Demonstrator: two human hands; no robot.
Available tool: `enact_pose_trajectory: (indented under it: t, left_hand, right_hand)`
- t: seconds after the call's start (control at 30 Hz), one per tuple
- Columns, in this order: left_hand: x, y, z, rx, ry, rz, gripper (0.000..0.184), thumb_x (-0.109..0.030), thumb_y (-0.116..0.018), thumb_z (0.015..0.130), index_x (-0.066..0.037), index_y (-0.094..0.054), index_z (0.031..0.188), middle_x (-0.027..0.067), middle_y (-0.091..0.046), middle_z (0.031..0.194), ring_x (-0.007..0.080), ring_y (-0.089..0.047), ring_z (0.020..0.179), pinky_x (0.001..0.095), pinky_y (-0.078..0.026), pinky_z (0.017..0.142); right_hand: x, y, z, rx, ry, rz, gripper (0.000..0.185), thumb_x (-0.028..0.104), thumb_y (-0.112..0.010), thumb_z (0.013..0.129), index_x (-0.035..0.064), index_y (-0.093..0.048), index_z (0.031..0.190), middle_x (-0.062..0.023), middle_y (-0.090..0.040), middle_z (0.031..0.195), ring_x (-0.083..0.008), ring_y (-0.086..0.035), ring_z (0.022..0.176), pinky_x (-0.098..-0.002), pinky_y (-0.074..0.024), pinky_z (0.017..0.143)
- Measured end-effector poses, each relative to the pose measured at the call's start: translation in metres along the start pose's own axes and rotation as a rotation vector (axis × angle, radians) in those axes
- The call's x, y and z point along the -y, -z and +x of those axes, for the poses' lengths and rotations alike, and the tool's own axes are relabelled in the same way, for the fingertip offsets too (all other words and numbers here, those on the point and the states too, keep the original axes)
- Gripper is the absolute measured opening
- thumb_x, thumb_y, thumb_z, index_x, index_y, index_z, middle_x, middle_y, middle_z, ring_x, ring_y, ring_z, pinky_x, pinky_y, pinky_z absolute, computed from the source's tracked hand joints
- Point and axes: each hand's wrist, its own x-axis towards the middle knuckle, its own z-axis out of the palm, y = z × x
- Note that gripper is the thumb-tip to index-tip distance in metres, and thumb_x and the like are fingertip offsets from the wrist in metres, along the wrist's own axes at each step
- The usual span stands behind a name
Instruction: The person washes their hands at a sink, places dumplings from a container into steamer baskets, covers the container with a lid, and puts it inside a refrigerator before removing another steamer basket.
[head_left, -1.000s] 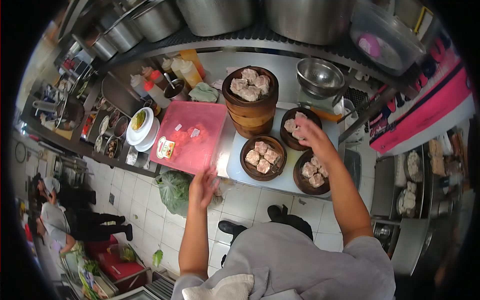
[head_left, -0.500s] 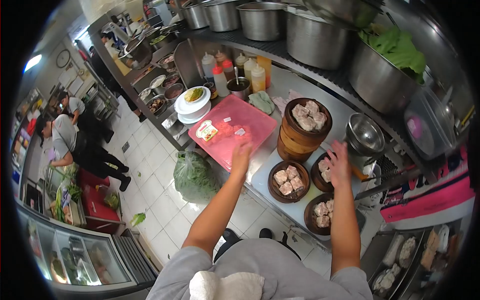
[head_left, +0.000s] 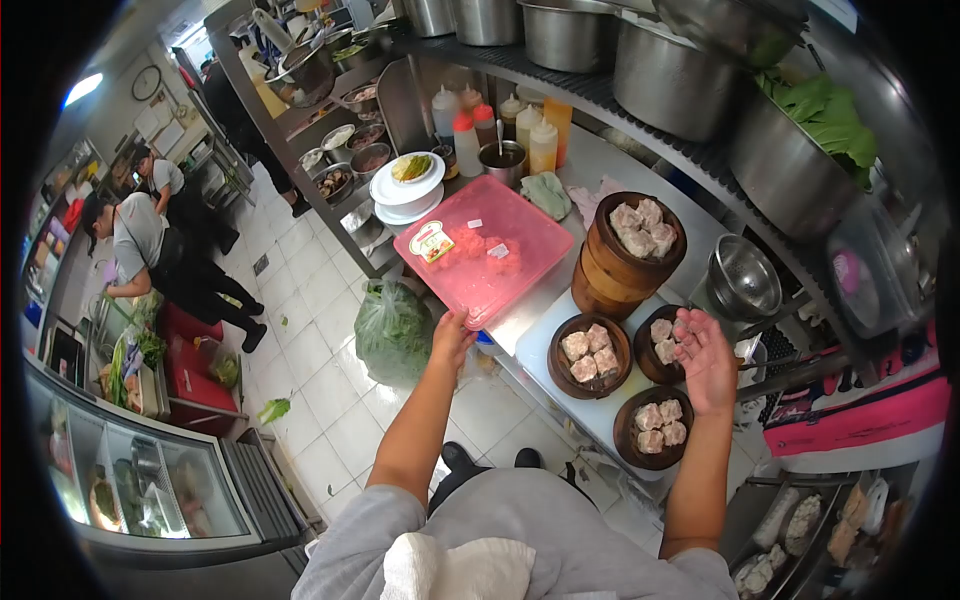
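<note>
My left hand (head_left: 453,338) is at the near corner of a translucent pink plastic lid (head_left: 530,235), its fingers closed on the edge. Orange-red food shows blurred through the lid, and a label sticks to it. My right hand (head_left: 706,362), palm up and fingers apart, holds nothing; it overlaps the right side of a small bamboo steamer (head_left: 647,362) of dumplings. Beside that, two more steamers, one to the left (head_left: 556,368) and one nearer me (head_left: 625,445), hold pale pink dumplings. Behind them rises a steamer stack (head_left: 612,268) with dumplings on top.
A white board (head_left: 535,345) lies under the steamers. Sauce bottles (head_left: 543,148), stacked white plates (head_left: 408,195) and a green cloth (head_left: 545,195) stand behind. Metal bowls (head_left: 745,277) sit at right, below a shelf of pots (head_left: 665,80). A bag of greens (head_left: 393,335) is on the floor; co-workers (head_left: 150,240) stand left.
My left hand has moved from over the lid back to its near corner. My right hand has shifted slightly right and down and turned palm up. The view has shifted a little.
</note>
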Motion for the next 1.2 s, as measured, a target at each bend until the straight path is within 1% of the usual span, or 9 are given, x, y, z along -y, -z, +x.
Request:
enact_pose_trajectory:
  t: [0.1,0.2,0.27,0.33,0.37,0.4,0.7,0.9,1.2]
  left_hand:
    - [0.008,0.02,0.005,-0.023,-0.002,-0.059,0.039,-0.029,-0.058,0.086,-0.009,-0.046,0.118,0.0079,-0.056,0.112,0.0218,-0.054,0.101,0.0391,-0.043,0.088]
    - [0.001,0.021,-0.017,0.004,-0.139,-0.292,0.031,-0.031,-0.053,0.088,-0.007,-0.051,0.107,0.0066,-0.06,0.094,0.0202,-0.061,0.083,0.0349,-0.052,0.066]
    - [0.004,0.029,-0.014,0.072,-0.155,-0.275,0.027,-0.029,-0.054,0.087,-0.007,-0.053,0.104,0.0054,-0.06,0.09,0.0187,-0.06,0.081,0.0348,-0.052,0.067]
    - [0.003,0.029,-0.024,-0.013,-0.057,-0.259,0.034,-0.022,-0.061,0.083,-0.013,-0.044,0.111,0.0049,-0.056,0.098,0.0211,-0.059,0.087,0.0414,-0.053,0.071]
    - [0.005,0.033,-0.023,0.027,-0.031,-0.286,0.04,-0.02,-0.062,0.082,-0.016,-0.039,0.115,0.0055,-0.055,0.105,0.0237,-0.058,0.091,0.0449,-0.052,0.074]
    - [-0.004,0.028,-0.036,0.069,-0.033,-0.269,0.031,-0.023,-0.061,0.084,-0.014,-0.043,0.108,0.0044,-0.052,0.108,0.0235,-0.055,0.098,0.0494,-0.047,0.084]
    - [-0.038,0.08,-0.136,0.053,-0.213,-0.241,0.044,-0.021,-0.055,0.087,-0.011,-0.037,0.126,0.0094,-0.051,0.121,0.0222,-0.058,0.101,0.0393,-0.053,0.079]
    - [-0.047,0.136,-0.251,-0.053,-0.363,-0.26,0.046,-0.022,-0.054,0.088,-0.01,-0.038,0.129,0.006,-0.049,0.123,0.0207,-0.055,0.106,0.0398,-0.052,0.078]
    - [0.035,0.19,-0.429,-0.262,-0.477,-0.369,0.048,-0.018,-0.052,0.088,-0.005,-0.036,0.131,0.0083,-0.049,0.126,0.0245,-0.055,0.108,0.041,-0.053,0.082]
  right_hand:
    - [-0.008,-0.011,-0.014,0.126,-0.045,-0.049,0.036,0.033,-0.045,0.094,0.0048,-0.053,0.114,-0.0086,-0.059,0.111,-0.0146,-0.056,0.093,-0.0289,-0.0435,0.079]
    - [-0.034,-0.018,-0.03,0.174,-0.17,-0.041,0.033,0.031,-0.045,0.094,0.0044,-0.054,0.111,-0.009,-0.062,0.105,-0.015,-0.058,0.087,-0.0285,-0.0448,0.074]
    - [-0.057,-0.026,-0.044,0.273,-0.245,-0.011,0.032,0.03,-0.045,0.094,0.0041,-0.053,0.111,-0.0097,-0.062,0.104,-0.0155,-0.059,0.086,-0.0286,-0.045,0.073]
    - [-0.074,-0.033,-0.058,0.393,-0.33,0.038,0.03,0.027,-0.046,0.093,0.0031,-0.052,0.11,-0.0108,-0.061,0.104,-0.0164,-0.059,0.084,-0.0284,-0.0455,0.073]
    - [-0.081,-0.039,-0.065,0.424,-0.385,0.049,0.029,0.026,-0.046,0.093,0.0024,-0.052,0.11,-0.0115,-0.061,0.104,-0.0169,-0.059,0.084,-0.0284,-0.0457,0.073]
    - [-0.087,-0.049,-0.071,0.47,-0.441,0.018,0.029,0.024,-0.047,0.092,0.0017,-0.052,0.11,-0.0123,-0.061,0.104,-0.0173,-0.059,0.084,-0.0285,-0.0458,0.073]
    - [-0.131,-0.085,-0.094,0.756,-0.746,-0.14,0.026,0.02,-0.046,0.092,0.0011,-0.053,0.11,-0.0136,-0.061,0.106,-0.0175,-0.059,0.087,-0.0295,-0.0456,0.075]
    - [-0.15,-0.093,-0.098,0.838,-0.838,-0.205,0.027,0.023,-0.046,0.093,0.0016,-0.053,0.108,-0.0127,-0.062,0.104,-0.0173,-0.059,0.086,-0.0282,-0.0452,0.075]
    - [-0.21,-0.122,-0.13,0.688,-0.979,-0.017,0.061,0.061,-0.04,0.087,0.0148,-0.043,0.127,-0.0084,-0.054,0.115,-0.0226,-0.051,0.104,-0.04,-0.0425,0.085]
